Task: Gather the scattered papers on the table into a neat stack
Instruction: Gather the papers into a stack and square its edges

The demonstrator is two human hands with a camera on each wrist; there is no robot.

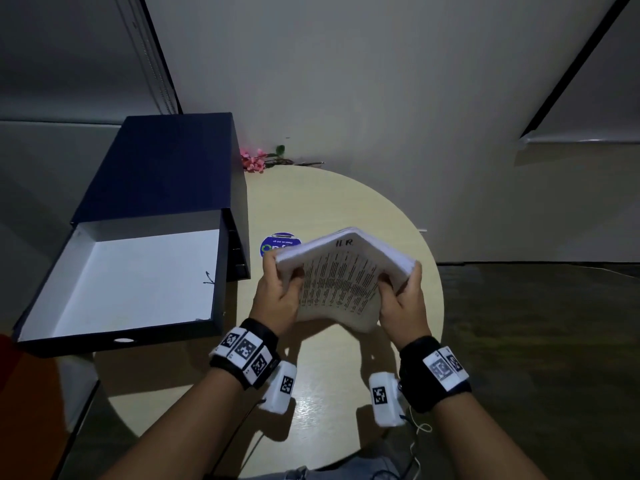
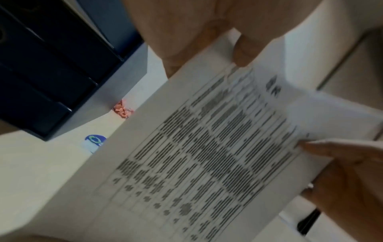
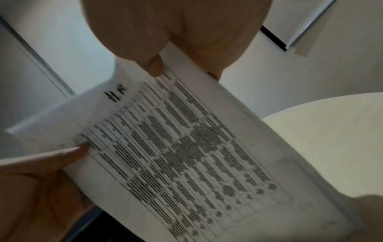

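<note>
Both hands hold one thick stack of papers up above the round pale bench, clear of its top. The left hand grips the stack's left edge, thumb on the printed face and fingers curled behind. The right hand clamps the right edge the same way, its thumb lying over the top sheet near the corner. The stack is tilted so that one corner points away from the person, and its lower part bows toward them. The top sheet carries a dense printed table with a short handwritten mark near the far corner; the lettering is too blurred to read.

In the left wrist view the paper fills most of the picture, with a thumb pressing down near its upper edge and the other hand's fingers pinching the sheet on the right. The right wrist view shows the same table of text, a thumb at the top and fingertips coming in from the left.

To the left of the stack a dark blue box stands open on the bench, its white inside showing and its lid raised behind it. A round blue sticker lies on the bench just beyond the left hand, partly hidden by the papers. A sprig of pink flowers lies at the far edge of the bench, beside the lid. Black bands with square printed markers wrap both wrists.
</note>
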